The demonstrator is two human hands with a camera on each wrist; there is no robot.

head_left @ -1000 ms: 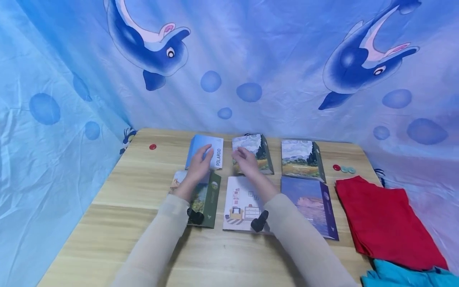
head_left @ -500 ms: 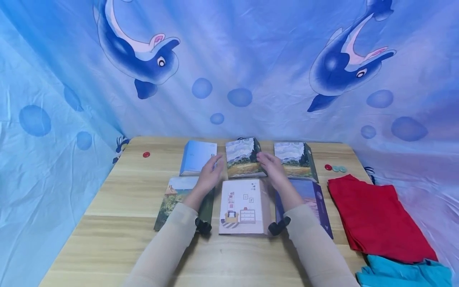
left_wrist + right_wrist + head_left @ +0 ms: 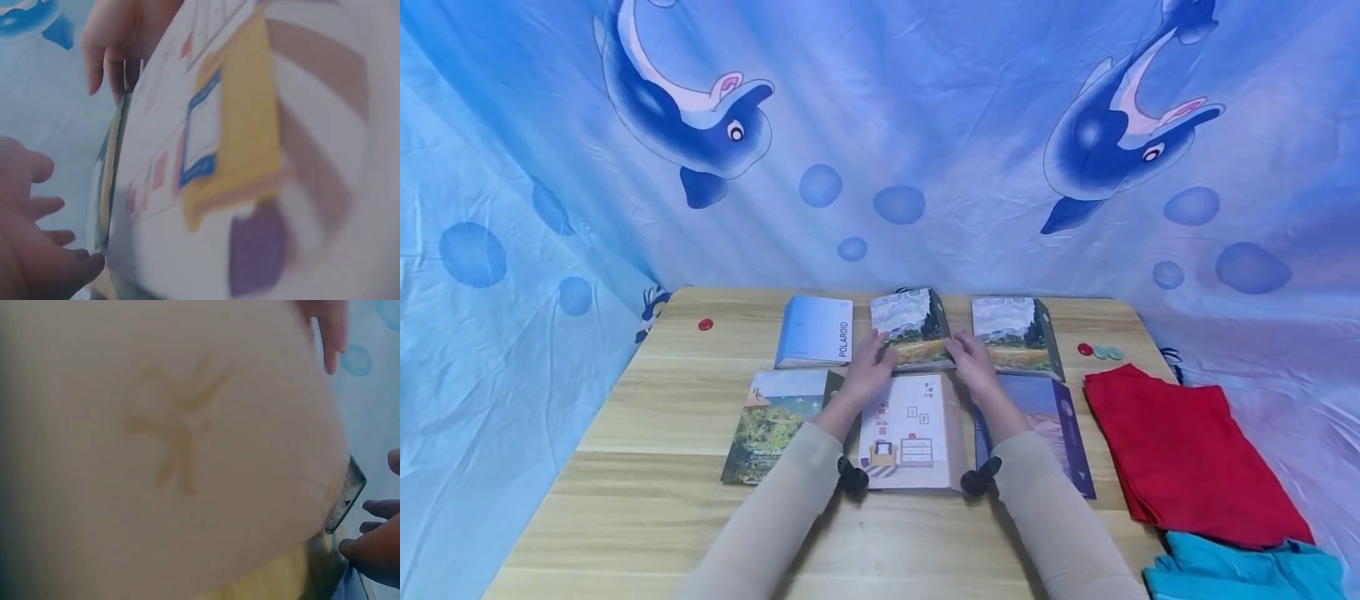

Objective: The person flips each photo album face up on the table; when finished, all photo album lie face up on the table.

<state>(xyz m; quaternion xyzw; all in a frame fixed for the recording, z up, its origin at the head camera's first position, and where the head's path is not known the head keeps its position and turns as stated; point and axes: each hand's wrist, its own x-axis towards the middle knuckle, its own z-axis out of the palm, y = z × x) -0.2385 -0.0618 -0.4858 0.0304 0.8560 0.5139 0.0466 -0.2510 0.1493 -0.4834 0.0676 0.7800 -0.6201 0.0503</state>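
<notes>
In the head view, a photo album with a wheat-field painting point(image 3: 912, 321) lies in the middle of the back row. My left hand point(image 3: 868, 368) is at its lower left edge, and my right hand point(image 3: 973, 364) is at its right edge, both with loosely extended fingers. Under my wrists lies a white album with a room drawing point(image 3: 917, 433). The left wrist view has my left hand point(image 3: 37, 231) with fingers spread beside the albums. From the right wrist, my right hand point(image 3: 378, 547) shows fingers near an album corner; firm contact cannot be told.
Around these lie a blue Polaroid album point(image 3: 816, 329), a second wheat-field album point(image 3: 1013, 333), a garden-picture album point(image 3: 775, 425) and a purple sea-picture album point(image 3: 1045, 425). One red button point(image 3: 705, 324) is at left. More buttons point(image 3: 1101, 352), red cloth point(image 3: 1195, 458) and teal cloth point(image 3: 1247, 567) are at right.
Both hands first moved rightward from over the back row, and the view shifted slightly. Since then my left hand has moved right, beside the middle wheat-field album; the right hand has dropped slightly.
</notes>
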